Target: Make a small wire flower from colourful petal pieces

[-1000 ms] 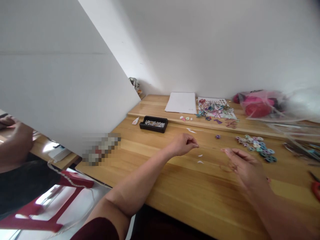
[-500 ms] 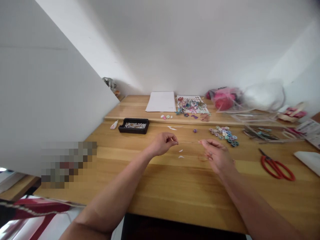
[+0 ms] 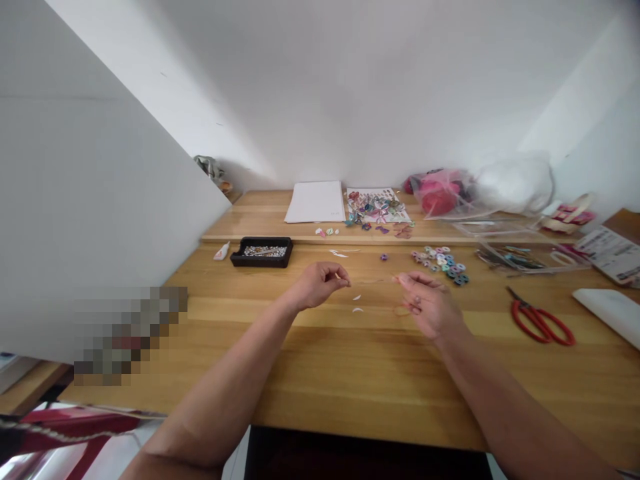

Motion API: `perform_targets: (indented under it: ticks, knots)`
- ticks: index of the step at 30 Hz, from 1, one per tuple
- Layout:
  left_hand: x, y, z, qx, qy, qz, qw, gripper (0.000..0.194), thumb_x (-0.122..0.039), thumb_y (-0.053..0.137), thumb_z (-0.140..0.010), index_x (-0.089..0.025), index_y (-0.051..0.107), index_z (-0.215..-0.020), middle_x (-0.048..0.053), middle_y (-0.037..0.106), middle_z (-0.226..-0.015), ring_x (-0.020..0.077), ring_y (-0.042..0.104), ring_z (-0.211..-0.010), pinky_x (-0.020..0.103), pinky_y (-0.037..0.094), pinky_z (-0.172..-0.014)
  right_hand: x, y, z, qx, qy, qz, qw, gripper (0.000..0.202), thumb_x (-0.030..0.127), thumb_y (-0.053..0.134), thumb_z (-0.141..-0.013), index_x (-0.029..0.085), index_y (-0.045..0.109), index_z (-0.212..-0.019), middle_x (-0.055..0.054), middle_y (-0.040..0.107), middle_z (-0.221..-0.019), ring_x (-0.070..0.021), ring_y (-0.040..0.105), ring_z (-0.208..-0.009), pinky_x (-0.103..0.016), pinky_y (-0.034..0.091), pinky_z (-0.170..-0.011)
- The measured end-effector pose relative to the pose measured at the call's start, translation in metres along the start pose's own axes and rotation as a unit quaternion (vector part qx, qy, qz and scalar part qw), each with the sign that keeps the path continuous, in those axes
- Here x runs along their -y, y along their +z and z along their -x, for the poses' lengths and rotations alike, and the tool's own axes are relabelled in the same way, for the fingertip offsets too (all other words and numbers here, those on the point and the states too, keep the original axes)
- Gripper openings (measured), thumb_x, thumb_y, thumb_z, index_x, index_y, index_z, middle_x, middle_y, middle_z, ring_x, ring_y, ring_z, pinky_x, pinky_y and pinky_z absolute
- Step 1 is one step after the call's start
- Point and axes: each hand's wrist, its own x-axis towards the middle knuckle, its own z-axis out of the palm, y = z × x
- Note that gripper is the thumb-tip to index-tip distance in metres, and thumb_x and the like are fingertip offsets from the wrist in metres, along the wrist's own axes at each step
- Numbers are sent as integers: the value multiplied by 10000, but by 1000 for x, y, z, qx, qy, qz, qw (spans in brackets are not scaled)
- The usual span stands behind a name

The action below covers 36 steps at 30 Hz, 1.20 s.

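My left hand (image 3: 323, 283) is closed in a pinch above the table, its thumb and forefinger on one end of a thin thread (image 3: 370, 281). The thread stretches faintly toward my right hand (image 3: 427, 300), which is also pinched, with a tiny orange-red bit at its fingertips. An orange-red thread loop (image 3: 401, 310) hangs below those fingers. Whether the pale and orange stretches are one piece I cannot tell. Two small white curved slips (image 3: 357, 304) lie on the wood between and below the hands.
Behind my hands are a black tray (image 3: 263, 253) of small beads, a small tube (image 3: 221, 251), and several thread spools (image 3: 443, 260). Red-handled scissors (image 3: 543, 322) lie at right, near a clear box (image 3: 530, 257) of tools. White paper (image 3: 315, 202) and colourful pieces (image 3: 377, 207) rest on the raised shelf.
The view has turned slightly to the right, so things sit further left. Both hands keep their pinch with nearly the same gap between them.
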Motion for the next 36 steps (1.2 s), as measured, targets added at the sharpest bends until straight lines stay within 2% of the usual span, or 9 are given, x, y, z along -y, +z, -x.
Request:
perform_targets:
  ticks: [4,11,17,22,28,31,36]
  knots:
    - [1,0,-1,-5,-11,-4,1000,189,-339,617,-807,-161,679,-792,-44,478,-557,89,364,-527,230,263,-520,0,1,1,-13,-28,25,999,275,410,806,-587,178,687,-677,78,344,-415,-54,224,-409,-234,141,-408]
    - [6,1,-1,-20,-10,15,1000,228,-372,633,-805,-149,677,-793,-29,537,-601,90,403,-552,229,287,-534,-3,1,-2,-53,-50,45,996,324,435,806,-587,173,712,-751,84,341,-423,-54,217,-409,-239,126,-412]
    - [1,10,-1,-30,-4,25,999,224,-362,634,-809,-145,687,-801,10,634,-686,106,483,-601,241,354,-582,-10,1,-2,-31,-51,62,996,344,469,797,-619,168,715,-763,59,426,-464,-54,260,-421,-234,163,-422]
    - [-5,14,1,-31,-5,7,999,178,-315,633,-806,-149,695,-812,26,670,-736,113,518,-636,243,381,-604,-13,1,-2,-21,-58,61,996,301,448,799,-633,175,716,-727,59,410,-453,-57,272,-420,-235,175,-425]
    - [-10,27,2,-23,-10,61,998,181,-302,660,-786,-133,693,-844,26,657,-724,103,512,-614,229,376,-581,-17,4,1,13,-60,72,996,264,427,794,-653,184,724,-730,61,407,-455,-61,284,-429,-239,187,-427]
    - [-11,34,2,-45,-1,50,998,154,-284,673,-773,-131,685,-790,6,615,-662,92,463,-581,222,341,-553,-19,5,1,14,-60,78,995,278,439,791,-659,180,729,-742,63,398,-457,-59,277,-431,-239,174,-425]
    - [-10,33,3,-44,2,44,998,137,-265,661,-775,-132,690,-781,-16,558,-606,87,423,-557,221,311,-534,-19,4,1,5,-57,75,996,298,451,802,-634,178,711,-708,61,394,-458,-64,286,-435,-233,199,-422]
